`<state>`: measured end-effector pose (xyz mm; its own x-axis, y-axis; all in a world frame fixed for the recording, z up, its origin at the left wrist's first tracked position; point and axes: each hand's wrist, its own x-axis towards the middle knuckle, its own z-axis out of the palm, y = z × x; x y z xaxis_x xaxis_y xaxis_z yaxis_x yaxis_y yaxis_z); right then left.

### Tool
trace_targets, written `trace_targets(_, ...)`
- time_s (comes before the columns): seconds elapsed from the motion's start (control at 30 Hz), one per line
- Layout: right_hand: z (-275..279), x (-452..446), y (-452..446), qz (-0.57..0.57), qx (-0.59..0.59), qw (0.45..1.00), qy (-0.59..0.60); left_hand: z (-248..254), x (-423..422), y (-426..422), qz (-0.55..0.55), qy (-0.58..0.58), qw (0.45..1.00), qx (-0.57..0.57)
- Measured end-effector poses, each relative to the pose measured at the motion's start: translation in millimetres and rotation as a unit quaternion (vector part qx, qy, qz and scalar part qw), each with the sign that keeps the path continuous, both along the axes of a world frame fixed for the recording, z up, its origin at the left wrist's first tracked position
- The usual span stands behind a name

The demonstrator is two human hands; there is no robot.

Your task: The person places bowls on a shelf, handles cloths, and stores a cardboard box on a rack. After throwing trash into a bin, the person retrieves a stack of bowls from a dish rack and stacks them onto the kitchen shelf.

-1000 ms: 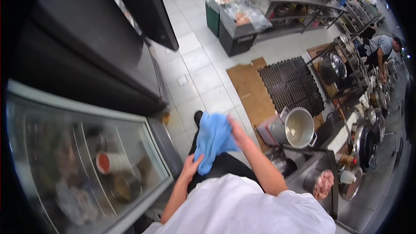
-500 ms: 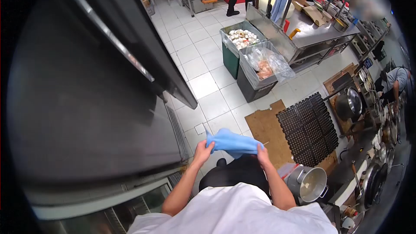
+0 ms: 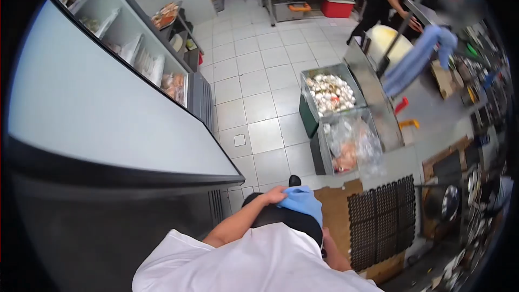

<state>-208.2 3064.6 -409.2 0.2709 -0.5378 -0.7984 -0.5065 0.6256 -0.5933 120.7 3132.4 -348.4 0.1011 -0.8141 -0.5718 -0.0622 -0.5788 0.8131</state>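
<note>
In the left grip (image 3: pixel 274 196), a blue cloth (image 3: pixel 304 204) spreads out rightward.

The left forearm (image 3: pixel 238 224) slanted up and inward from the lower left of the frame, bare to the wrist (image 3: pixel 261 203). The left hand (image 3: pixel 274 195) sat below the frame's centre, its back upward, its fingers curled in a grip. Lower and right of centre, the right forearm (image 3: pixel 336 255) pointed upward, with the right hand (image 3: pixel 326 234) partly hidden and its finger pose unclear.

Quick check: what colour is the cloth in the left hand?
The cloth is light blue; the head view, the only one, shows it.
</note>
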Motion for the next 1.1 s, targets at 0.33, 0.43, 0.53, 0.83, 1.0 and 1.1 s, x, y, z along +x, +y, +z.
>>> trace_targets(0.33,20,351,-317,0.078,-0.031,0.991,-0.105,-64,194,22,0.542,-0.145,0.824,0.075)
trace_targets(0.43,30,435,-371,0.070,-0.048,0.989,-0.124,-90,228,16,0.608,-0.176,0.765,0.117)
trace_targets(0.53,14,493,-397,0.163,-0.071,0.980,-0.092,-67,259,5,0.569,-0.231,0.778,0.130)
trace_targets(0.83,-2,521,-392,0.102,0.022,0.992,0.076,-105,503,-90,0.303,-0.249,0.879,0.272)
trace_targets(1.0,-106,511,-383,0.102,-0.141,0.975,-0.141,-176,702,-236,0.141,-0.190,0.964,0.124)
trace_targets(1.1,-89,583,-421,-0.022,-0.023,0.990,-0.134,-108,776,-386,0.133,-0.247,0.952,0.123)
